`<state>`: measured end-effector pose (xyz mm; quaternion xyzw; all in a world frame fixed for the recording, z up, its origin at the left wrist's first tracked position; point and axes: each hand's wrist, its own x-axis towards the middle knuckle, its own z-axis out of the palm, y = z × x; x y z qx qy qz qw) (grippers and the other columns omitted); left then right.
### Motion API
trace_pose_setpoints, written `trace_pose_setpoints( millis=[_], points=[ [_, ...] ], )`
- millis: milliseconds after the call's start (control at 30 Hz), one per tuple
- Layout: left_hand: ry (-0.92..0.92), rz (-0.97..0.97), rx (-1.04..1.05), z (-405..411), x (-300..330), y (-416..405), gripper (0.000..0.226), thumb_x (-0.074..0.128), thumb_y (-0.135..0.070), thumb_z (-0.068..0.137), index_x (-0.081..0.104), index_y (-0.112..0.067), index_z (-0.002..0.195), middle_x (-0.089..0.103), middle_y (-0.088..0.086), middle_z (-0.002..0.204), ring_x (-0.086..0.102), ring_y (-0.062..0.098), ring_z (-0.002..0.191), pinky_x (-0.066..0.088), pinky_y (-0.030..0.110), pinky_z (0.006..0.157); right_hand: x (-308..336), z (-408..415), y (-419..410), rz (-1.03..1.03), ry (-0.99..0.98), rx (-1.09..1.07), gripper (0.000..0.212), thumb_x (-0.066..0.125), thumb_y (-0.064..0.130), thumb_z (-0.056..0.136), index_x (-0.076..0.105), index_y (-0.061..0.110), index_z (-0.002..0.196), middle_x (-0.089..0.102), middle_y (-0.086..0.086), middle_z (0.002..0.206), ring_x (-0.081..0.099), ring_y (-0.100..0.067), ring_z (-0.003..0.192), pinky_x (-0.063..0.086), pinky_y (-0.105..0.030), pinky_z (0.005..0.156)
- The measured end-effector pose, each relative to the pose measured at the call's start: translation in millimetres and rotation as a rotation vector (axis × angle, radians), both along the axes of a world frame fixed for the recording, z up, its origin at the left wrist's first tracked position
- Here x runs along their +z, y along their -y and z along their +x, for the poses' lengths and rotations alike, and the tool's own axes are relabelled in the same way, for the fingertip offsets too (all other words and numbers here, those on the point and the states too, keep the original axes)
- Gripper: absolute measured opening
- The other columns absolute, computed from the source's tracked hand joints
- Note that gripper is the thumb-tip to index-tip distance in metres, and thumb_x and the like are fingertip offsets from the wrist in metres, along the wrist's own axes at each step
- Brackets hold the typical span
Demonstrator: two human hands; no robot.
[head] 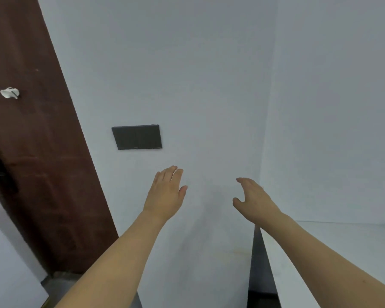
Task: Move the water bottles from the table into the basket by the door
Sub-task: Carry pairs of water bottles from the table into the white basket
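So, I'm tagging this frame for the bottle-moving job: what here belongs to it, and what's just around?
Job:
left hand, open, empty
right hand, open, empty
white table, only a bare part shows
brown door
No bottles or basket in view.

Just around:
dark wall plate
white hook on the door

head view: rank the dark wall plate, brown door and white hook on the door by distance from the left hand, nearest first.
From the left hand:
1. dark wall plate, on the wall just above the hand.
2. brown door, to the left.
3. white hook, high on the door, far left.
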<state>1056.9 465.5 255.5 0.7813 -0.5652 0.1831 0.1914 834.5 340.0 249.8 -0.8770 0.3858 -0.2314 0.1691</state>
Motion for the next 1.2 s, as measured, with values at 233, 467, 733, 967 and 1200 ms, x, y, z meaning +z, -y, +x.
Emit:
trace_pose_setpoints(
  millis=[233,467,733,967,1200],
  points=[
    [-0.068,-0.013,-0.014,-115,-6,51,0.051,0.049,-0.030,0.103,0.040,-0.007,0.147,0.037,0.011,0.155,0.030,0.026,0.143,0.024,0.042,0.120,-9,-119,49,0.043,-0.038,-0.008,0.062,0.053,0.023,0.091,0.030,0.011,0.148,0.033,-0.004,0.154,0.031,-0.020,0.140,0.025,-0.028,0.109],
    [-0.069,-0.003,-0.084,-182,-9,98,0.051,0.046,-0.031,0.104,0.038,-0.007,0.149,0.035,0.010,0.156,0.029,0.026,0.144,0.023,0.039,0.120,-10,-186,90,0.053,-0.021,-0.057,0.061,0.053,0.025,0.092,0.030,0.011,0.148,0.033,-0.004,0.154,0.031,-0.019,0.140,0.025,-0.029,0.110],
    [-0.118,0.023,-0.154,-291,-24,166,0.053,0.046,-0.032,0.104,0.035,-0.010,0.150,0.032,0.008,0.158,0.027,0.025,0.144,0.023,0.033,0.120,-19,-287,147,0.056,-0.031,-0.094,0.061,0.052,0.024,0.092,0.030,0.011,0.148,0.033,-0.003,0.154,0.030,-0.019,0.140,0.026,-0.028,0.109],
    [-0.205,0.036,-0.120,-402,-37,223,0.053,0.046,-0.032,0.104,0.034,-0.010,0.151,0.030,0.007,0.159,0.024,0.023,0.146,0.024,0.035,0.119,-41,-412,205,0.109,-0.054,-0.100,0.062,0.054,0.024,0.092,0.031,0.011,0.147,0.033,-0.004,0.154,0.031,-0.019,0.140,0.026,-0.029,0.110],
    [-0.227,0.086,-0.130,-477,-50,265,0.053,0.047,-0.030,0.104,0.035,-0.008,0.150,0.031,0.008,0.158,0.026,0.024,0.145,0.024,0.035,0.118,-51,-499,252,0.138,-0.049,-0.140,0.061,0.055,0.023,0.091,0.033,0.009,0.146,0.036,-0.006,0.152,0.032,-0.021,0.139,0.026,-0.029,0.109]
  ],
)
